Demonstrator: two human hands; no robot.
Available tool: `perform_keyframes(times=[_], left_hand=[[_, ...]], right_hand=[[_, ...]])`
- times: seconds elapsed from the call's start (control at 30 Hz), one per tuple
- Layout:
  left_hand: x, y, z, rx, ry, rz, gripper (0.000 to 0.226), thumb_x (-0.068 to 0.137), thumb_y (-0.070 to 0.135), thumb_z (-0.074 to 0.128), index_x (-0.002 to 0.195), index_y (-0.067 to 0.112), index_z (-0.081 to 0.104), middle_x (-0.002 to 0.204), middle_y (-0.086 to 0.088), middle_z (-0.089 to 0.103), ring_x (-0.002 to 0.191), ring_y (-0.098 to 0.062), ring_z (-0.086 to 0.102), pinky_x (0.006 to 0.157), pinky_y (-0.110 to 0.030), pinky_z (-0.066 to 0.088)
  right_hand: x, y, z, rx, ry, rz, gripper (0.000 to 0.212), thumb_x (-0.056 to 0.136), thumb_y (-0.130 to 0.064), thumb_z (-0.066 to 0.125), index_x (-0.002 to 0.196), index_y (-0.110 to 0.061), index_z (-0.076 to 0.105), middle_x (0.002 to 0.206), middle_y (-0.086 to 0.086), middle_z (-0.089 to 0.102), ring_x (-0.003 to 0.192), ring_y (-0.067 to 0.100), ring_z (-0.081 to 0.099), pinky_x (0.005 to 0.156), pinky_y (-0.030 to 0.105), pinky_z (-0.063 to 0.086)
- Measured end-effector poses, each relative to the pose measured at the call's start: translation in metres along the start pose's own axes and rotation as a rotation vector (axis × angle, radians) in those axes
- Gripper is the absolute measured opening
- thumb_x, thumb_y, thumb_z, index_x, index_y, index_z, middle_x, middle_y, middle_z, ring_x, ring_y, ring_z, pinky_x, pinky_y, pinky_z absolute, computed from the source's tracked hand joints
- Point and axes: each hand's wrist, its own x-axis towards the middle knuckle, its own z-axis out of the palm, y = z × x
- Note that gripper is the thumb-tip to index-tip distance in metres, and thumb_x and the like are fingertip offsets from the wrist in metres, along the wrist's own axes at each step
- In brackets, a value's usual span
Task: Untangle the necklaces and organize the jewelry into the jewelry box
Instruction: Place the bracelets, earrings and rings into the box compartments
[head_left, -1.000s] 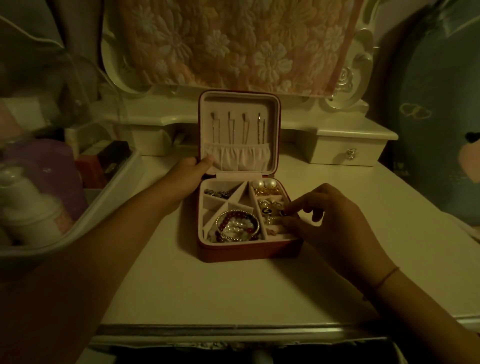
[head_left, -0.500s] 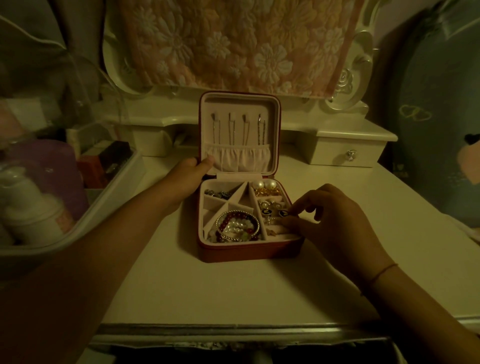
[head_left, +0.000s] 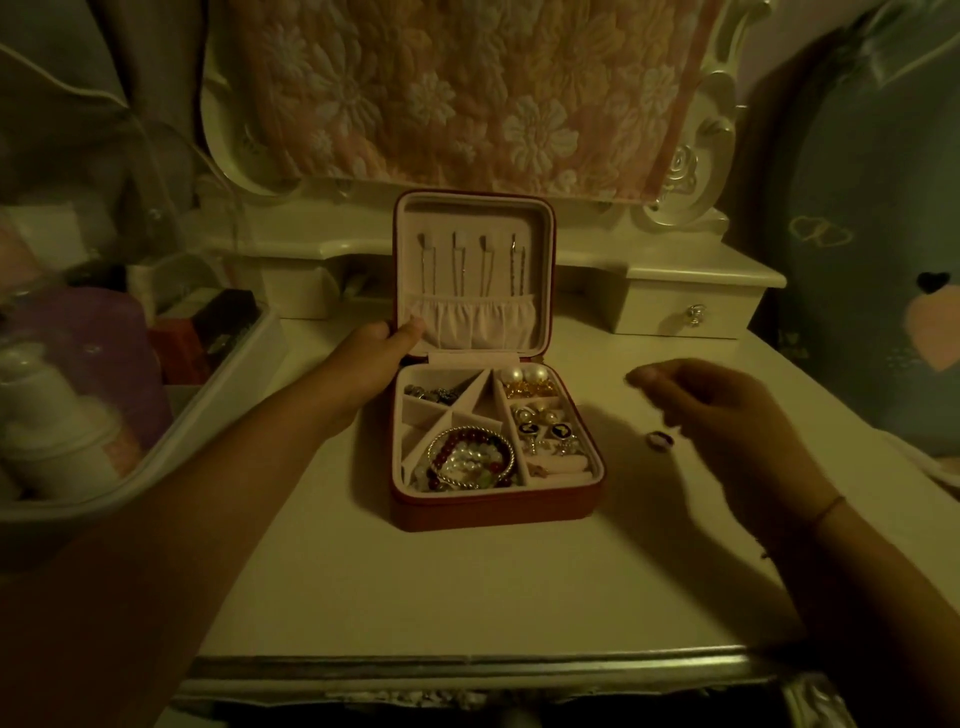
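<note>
1. The left hand (head_left: 371, 356) grips the lower left corner of the jewelry box's upright lid (head_left: 475, 210). Its thumb is pressed on the pale lining and its fingers are curled behind the edge.
2. The right hand (head_left: 727, 421) hangs over the table (head_left: 467, 597), to the right of the box and apart from it. It is blurred. The fingers look loosely bent, but I cannot tell whether they pinch anything.
3. A small dark round piece (head_left: 660, 440) shows just beside that hand's lower fingers. Whether it is held or lies on the table cannot be told.
4. The jewelry box (head_left: 493, 512), red outside and pale pink inside, sits open in the middle of the table.
5. Inside the lid, four necklaces (head_left: 457, 270) hang straight and side by side from hooks. Their lower ends are tucked into a gathered pocket (head_left: 475, 325).
6. In the base's left part, split by slanted dividers:
   - the top left compartment holds dark silvery pieces (head_left: 431, 393);
   - the front compartment holds bracelets (head_left: 470, 462): a twisted gold bangle with red and pearly beads.
7. In the base's right column:
   - pearl earrings (head_left: 524, 375) with gold parts lie at the back;
   - black heart earrings (head_left: 544, 430) and small pearl studs lie in the middle;
   - a padded ring row (head_left: 558, 467) is at the front.
8. A clear bin (head_left: 244, 374) of bottles stands at the left, a small drawer (head_left: 680, 312) sits behind the box to the right, and a floral cloth (head_left: 467, 88) hangs above.
</note>
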Motion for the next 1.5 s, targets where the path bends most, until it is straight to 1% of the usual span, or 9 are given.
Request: perform_keyframes(times=[0.07, 0.2, 0.37, 0.7, 0.93, 1.1, 1.2, 1.33, 1.5], left_hand=[[0.0, 0.0, 0.001, -0.005, 0.001, 0.005, 0.029, 0.1, 0.037, 0.042, 0.11, 0.018, 0.061, 0.107, -0.006, 0.068, 0.1, -0.022, 0.064, 0.097, -0.044, 0.047], [0.0, 0.002, 0.002, -0.002, 0.016, 0.0, 0.032, 0.1, 0.036, 0.042, 0.115, 0.014, 0.06, 0.108, -0.007, 0.067, 0.101, -0.023, 0.063, 0.097, -0.043, 0.047], [-0.002, 0.002, 0.001, 0.003, 0.012, -0.007, 0.031, 0.1, 0.036, 0.041, 0.113, 0.015, 0.06, 0.107, -0.006, 0.067, 0.1, -0.022, 0.063, 0.093, -0.039, 0.048], [-0.003, 0.003, 0.0, 0.017, 0.005, -0.017, 0.034, 0.1, 0.037, 0.041, 0.117, 0.013, 0.058, 0.108, -0.007, 0.067, 0.1, -0.023, 0.063, 0.095, -0.043, 0.048], [-0.003, 0.004, 0.001, 0.013, 0.0, 0.0, 0.027, 0.1, 0.036, 0.04, 0.105, 0.017, 0.059, 0.098, -0.003, 0.067, 0.094, -0.021, 0.063, 0.086, -0.036, 0.048], [-0.003, 0.003, -0.001, -0.003, 0.001, -0.008, 0.029, 0.1, 0.036, 0.041, 0.111, 0.016, 0.06, 0.104, -0.006, 0.068, 0.098, -0.023, 0.064, 0.094, -0.042, 0.048], [-0.004, 0.004, -0.001, 0.009, -0.011, -0.012, 0.032, 0.1, 0.037, 0.041, 0.113, 0.015, 0.06, 0.106, -0.008, 0.068, 0.098, -0.023, 0.064, 0.095, -0.043, 0.048], [-0.005, 0.004, -0.001, 0.006, -0.011, -0.007, 0.033, 0.1, 0.036, 0.04, 0.117, 0.015, 0.058, 0.109, -0.007, 0.067, 0.1, -0.022, 0.063, 0.095, -0.041, 0.047], [-0.004, 0.006, 0.001, 0.002, -0.002, -0.001, 0.032, 0.1, 0.034, 0.04, 0.115, 0.013, 0.058, 0.103, -0.005, 0.067, 0.096, -0.02, 0.063, 0.088, -0.036, 0.048]], right_hand=[[0.009, 0.006, -0.019, -0.075, 0.051, 0.024, 0.017, 0.09, -0.025, 0.054, 0.1, -0.017, 0.064, 0.084, -0.007, 0.06, 0.071, 0.001, 0.054, 0.06, 0.016, 0.038], [0.025, 0.024, -0.04, -0.312, -0.066, 0.049, 0.008, 0.087, -0.023, 0.059, 0.089, -0.03, 0.062, 0.098, -0.001, 0.064, 0.091, 0.013, 0.056, 0.075, 0.023, 0.041], [0.03, 0.043, -0.035, -0.621, -0.185, 0.062, 0.021, 0.085, -0.024, 0.064, 0.106, -0.027, 0.063, 0.095, -0.007, 0.058, 0.082, 0.007, 0.052, 0.064, 0.014, 0.037], [0.032, 0.05, -0.03, -0.676, -0.17, 0.005, 0.008, 0.082, -0.026, 0.068, 0.084, -0.031, 0.062, 0.096, -0.005, 0.061, 0.085, 0.01, 0.055, 0.074, 0.02, 0.042], [0.032, 0.051, -0.026, -0.924, -0.151, -0.104, 0.018, 0.088, -0.026, 0.061, 0.104, -0.021, 0.068, 0.104, 0.0, 0.065, 0.091, 0.017, 0.059, 0.084, 0.027, 0.046], [0.029, 0.049, -0.03, -0.848, -0.098, -0.15, 0.014, 0.091, -0.018, 0.057, 0.098, -0.018, 0.069, 0.098, 0.003, 0.067, 0.089, 0.02, 0.06, 0.085, 0.03, 0.048], [0.02, 0.04, -0.027, -0.692, -0.061, -0.268, 0.011, 0.088, -0.019, 0.059, 0.093, -0.022, 0.068, 0.082, -0.003, 0.067, 0.074, 0.01, 0.063, 0.075, 0.025, 0.052], [-0.001, 0.013, -0.016, -0.413, -0.22, -0.389, 0.021, 0.076, -0.048, 0.051, 0.085, -0.034, 0.064, 0.079, -0.012, 0.066, 0.074, 0.004, 0.063, 0.067, 0.016, 0.051], [-0.004, 0.008, -0.006, -0.339, -0.347, -0.447, 0.029, 0.072, -0.053, 0.051, 0.08, -0.03, 0.067, 0.08, -0.01, 0.067, 0.077, 0.006, 0.063, 0.069, 0.02, 0.05]])
